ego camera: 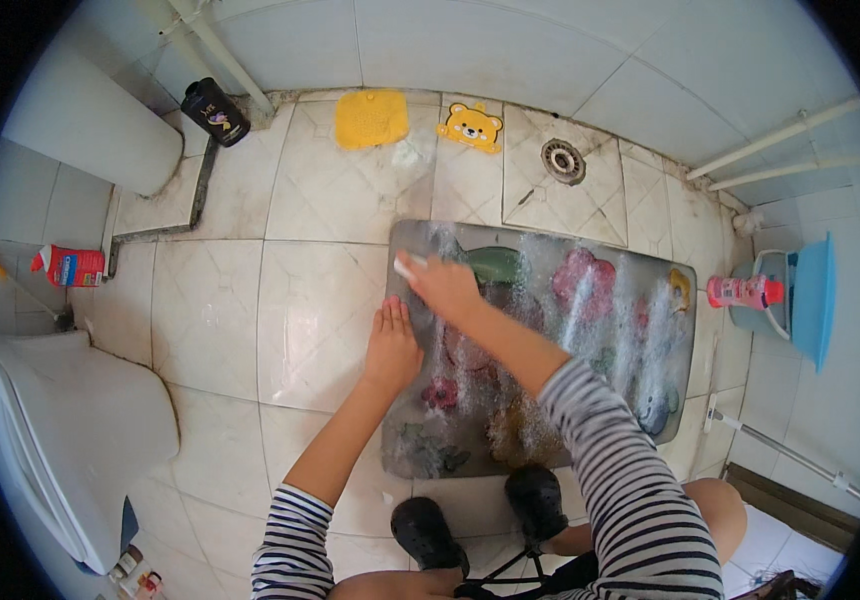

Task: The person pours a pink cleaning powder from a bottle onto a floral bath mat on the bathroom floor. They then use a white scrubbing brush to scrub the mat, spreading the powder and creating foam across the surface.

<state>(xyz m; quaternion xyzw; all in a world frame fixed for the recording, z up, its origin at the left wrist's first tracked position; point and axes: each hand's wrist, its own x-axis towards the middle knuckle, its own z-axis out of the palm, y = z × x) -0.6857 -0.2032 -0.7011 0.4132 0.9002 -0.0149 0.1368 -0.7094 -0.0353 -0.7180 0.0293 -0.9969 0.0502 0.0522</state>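
Note:
A grey floor mat (pixel 550 360) with flower and animal pictures lies on the tiles before me, streaked with white suds or powder. My right hand (pixel 445 289) grips a small white object (pixel 409 266) over the mat's upper left corner. The hand covers most of that object, so I cannot tell whether it is a brush. My left hand (pixel 394 343) rests flat at the mat's left edge, fingers stretched out and holding nothing. A pink flower (pixel 441 393) shows on the mat to the lower right of it.
A yellow pad (pixel 371 118), a bear-shaped pad (pixel 471 127) and a floor drain (pixel 563 161) lie along the wall. At left are a black bottle (pixel 216 112), a red bottle (pixel 73 267) and a toilet (pixel 92 442). A pink bottle (pixel 745 292) and blue basin (pixel 816 300) are at right.

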